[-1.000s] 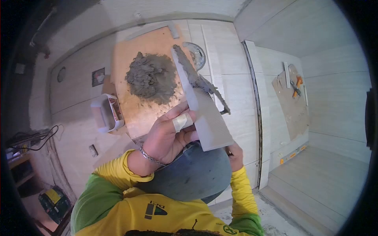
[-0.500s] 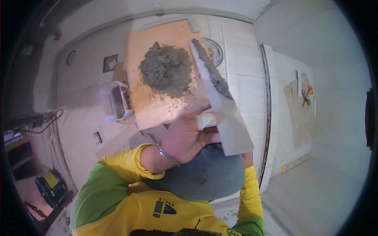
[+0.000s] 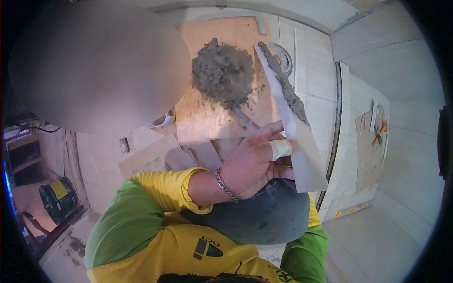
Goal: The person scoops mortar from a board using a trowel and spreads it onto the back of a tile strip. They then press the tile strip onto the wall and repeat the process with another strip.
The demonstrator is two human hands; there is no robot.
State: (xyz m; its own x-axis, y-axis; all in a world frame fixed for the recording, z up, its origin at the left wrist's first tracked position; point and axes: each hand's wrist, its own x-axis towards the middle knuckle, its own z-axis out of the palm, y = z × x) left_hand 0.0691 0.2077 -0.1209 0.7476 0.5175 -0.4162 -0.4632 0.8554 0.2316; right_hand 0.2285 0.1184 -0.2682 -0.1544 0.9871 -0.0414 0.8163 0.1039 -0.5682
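Pale ceramic tile strip (image 3: 309,162), upper edge loaded with grey mortar (image 3: 289,94), clamped in the left grip (image 3: 255,162).
Held on edge and tilted, above a grey-trousered knee (image 3: 269,217) and in front of a plywood board (image 3: 207,125) lying on the pale tiled floor. Fingers and thumb closed on the strip's near side, one finger wrapped in white tape (image 3: 281,148), metal bracelet (image 3: 225,185) at the wrist. Right grip out of sight, with only a yellow-and-green sleeve (image 3: 306,245) below the strip. Heap of wet mortar (image 3: 222,73) on the board, just beside the strip's far end. Dark logo (image 3: 206,247) on the yellow shirt chest, lettering above it too small and warped to read. Further off, a yellow-and-black case (image 3: 56,198) at lower left and an orange-handled tool (image 3: 380,128) on cardboard at right.
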